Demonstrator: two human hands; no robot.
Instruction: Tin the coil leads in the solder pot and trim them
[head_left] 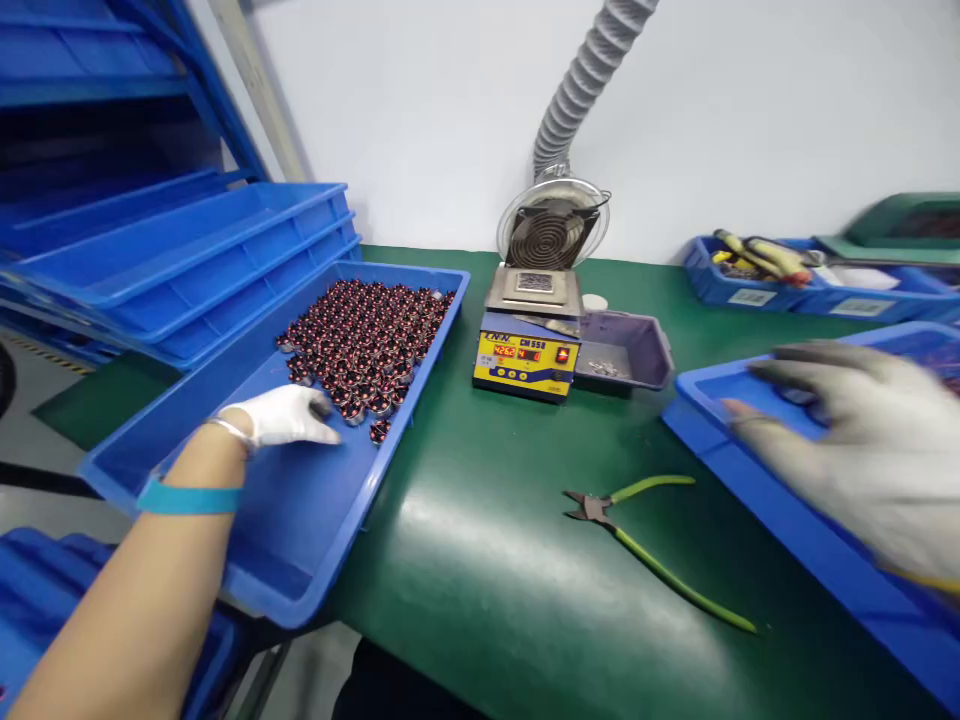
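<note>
My left hand (pixel 289 415), in a white glove, reaches into a long blue tray (pixel 270 520). Its thumb and fingers are apart, with a dark patch at the fingertips. Just beyond them sits a mass of small black motor stators with copper windings (pixel 352 340), and one stator (pixel 380 431) lies apart by the tray wall. My right hand (pixel 862 440), gloved and smeared by motion, is over another blue tray (pixel 705 420) at the right. Its thumb tip is bare and stands away from the fingers; a dark patch between them is unclear.
Green-handled cutters (pixel 596 508) lie spread on the green table (pixel 480 580). A yellow-fronted solder pot (pixel 525 355) stands at the back beneath an extraction hose (pixel 581 85), beside a grey-purple bin (pixel 637 350). Blue trays (pixel 247 265) are stacked at left; tool bins (pixel 750 295) line the back right.
</note>
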